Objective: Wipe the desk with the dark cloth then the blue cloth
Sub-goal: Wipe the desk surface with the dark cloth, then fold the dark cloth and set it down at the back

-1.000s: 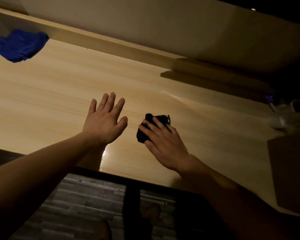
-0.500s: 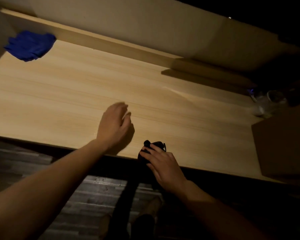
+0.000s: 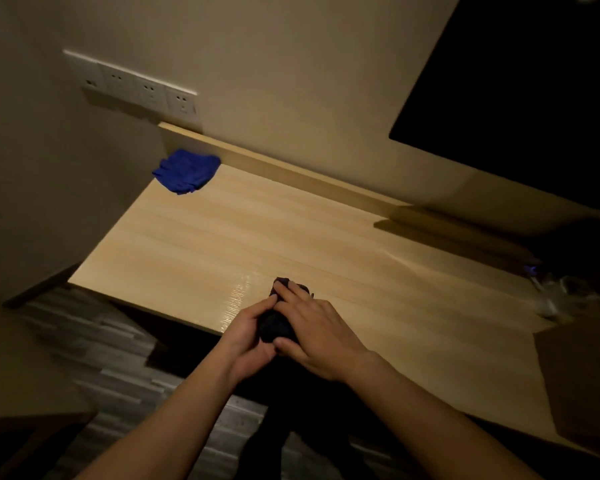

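Cupped under and around the near end of a small dark wad of soft cloth [image 3: 278, 327], the left hand [image 3: 248, 336], fingers curled narrow against the bundle. Laid over the top from the right, the right hand [image 3: 317, 332], two fingers [image 3: 286, 289] pressing the far end flat, thumb tucked under the near side. So held between both, bunched up right at the near edge of the pale wood-grain desk top [image 3: 291, 237], partly over the lip. Probably light and limp, no stiffness at all: likely to flop and unroll if pinched by one corner, so better gathered whole in the palm, or spread and pressed flat under the fingers for wiping. No risk of breaking; little chance of slipping on dry laminate, though a glossy streak just left of the hands hints at a damp or slick patch. Far off at the far left corner, well apart from the hands, a crumpled bright blue cloth [image 3: 187, 174], lying loose against the raised back ledge, likely equally soft, easiest grabbed at its bunched middle. Above that, on the wall, a row of white sockets [image 3: 142, 90]. At the far right, dim unclear objects, too dark to name.
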